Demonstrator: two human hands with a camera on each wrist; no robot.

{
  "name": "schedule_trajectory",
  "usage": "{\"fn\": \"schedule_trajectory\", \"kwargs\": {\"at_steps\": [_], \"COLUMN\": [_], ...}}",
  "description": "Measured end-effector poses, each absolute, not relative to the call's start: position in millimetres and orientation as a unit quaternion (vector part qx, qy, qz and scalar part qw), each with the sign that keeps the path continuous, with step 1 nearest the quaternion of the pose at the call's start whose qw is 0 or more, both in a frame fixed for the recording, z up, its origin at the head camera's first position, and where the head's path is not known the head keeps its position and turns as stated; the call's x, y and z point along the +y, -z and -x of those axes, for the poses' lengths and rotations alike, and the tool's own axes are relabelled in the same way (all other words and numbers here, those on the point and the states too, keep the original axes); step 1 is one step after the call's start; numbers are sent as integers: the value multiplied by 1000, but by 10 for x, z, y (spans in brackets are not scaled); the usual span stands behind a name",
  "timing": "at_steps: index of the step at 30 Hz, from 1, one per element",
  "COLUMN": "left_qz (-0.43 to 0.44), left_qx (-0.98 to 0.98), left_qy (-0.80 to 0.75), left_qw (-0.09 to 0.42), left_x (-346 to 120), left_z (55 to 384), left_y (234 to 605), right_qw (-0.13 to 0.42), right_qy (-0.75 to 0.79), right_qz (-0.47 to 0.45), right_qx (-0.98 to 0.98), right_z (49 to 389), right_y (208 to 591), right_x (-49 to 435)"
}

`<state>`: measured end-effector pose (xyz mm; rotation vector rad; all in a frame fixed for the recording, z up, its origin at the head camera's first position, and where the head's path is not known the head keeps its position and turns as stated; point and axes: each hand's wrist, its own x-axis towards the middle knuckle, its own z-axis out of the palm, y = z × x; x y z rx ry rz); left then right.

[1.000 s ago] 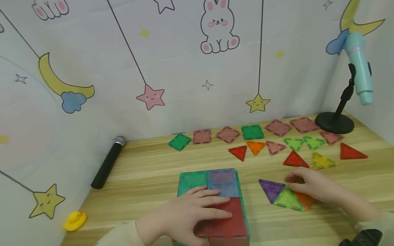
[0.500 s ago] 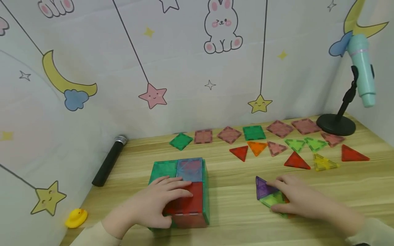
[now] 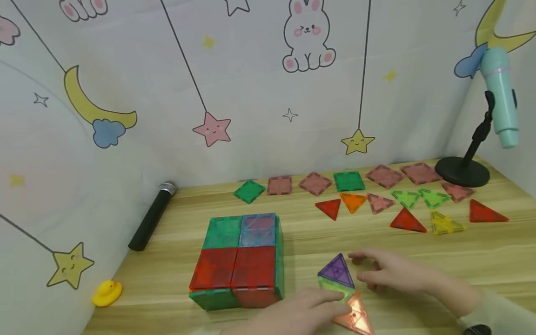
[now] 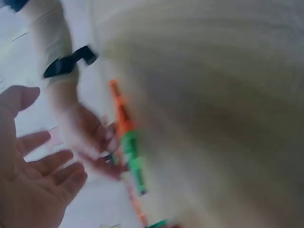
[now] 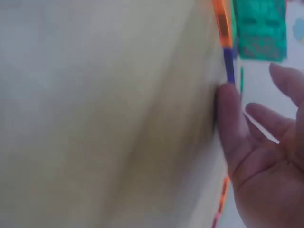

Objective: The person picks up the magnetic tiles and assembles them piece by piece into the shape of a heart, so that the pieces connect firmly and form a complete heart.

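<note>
Three joined triangular magnetic tiles lie flat on the table in the head view: a purple tile (image 3: 337,271), a light green tile (image 3: 335,287) and an orange tile (image 3: 355,316). My left hand (image 3: 299,312) reaches over them from the left, its fingers loosely extended at the green and orange tiles and covering part of both. Just right of the purple tile is my right hand (image 3: 393,272), fingers relaxed, holding nothing. Left of these stands a box built of magnetic tiles (image 3: 236,260), with red, green and blue squares on top. The left wrist view is blurred.
Square and triangular tiles line the back, among them a green square (image 3: 349,181), a red triangle (image 3: 408,221) and a yellow triangle (image 3: 446,223). A black microphone (image 3: 151,217) and rubber duck (image 3: 107,293) lie left. A mint microphone (image 3: 500,100) stands back right.
The tile box shifted left with my left hand, which then left it for the joined triangles. My right hand moved those triangles leftward, turning them, and now sits apart from them.
</note>
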<state>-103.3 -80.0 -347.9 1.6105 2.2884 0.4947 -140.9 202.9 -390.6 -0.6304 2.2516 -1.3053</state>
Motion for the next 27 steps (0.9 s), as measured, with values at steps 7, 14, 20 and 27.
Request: {"fn": "schedule_trajectory", "kwargs": {"at_steps": [7,14,20,27], "left_qz": [-553,-586,-602,-600], "left_qx": [811,789,774,778], "left_qy": [-77,-95,-111,-105], "left_qw": [174,159,160,156], "left_x": [-626,-699,-719,-731], "left_z": [1142,1232,1245,1217], "left_y": [3852,3916,3922,3903], "right_qw": [111,63,8,-45], "right_qy": [318,186,95,71], "right_qz": [225,265,268,213], "right_qx": [915,944,959,974], "right_z": [1851,2220,2339,2333], "right_y": [3839,3883,3830,3828], "right_x": [1966,1789,1805,2057]}}
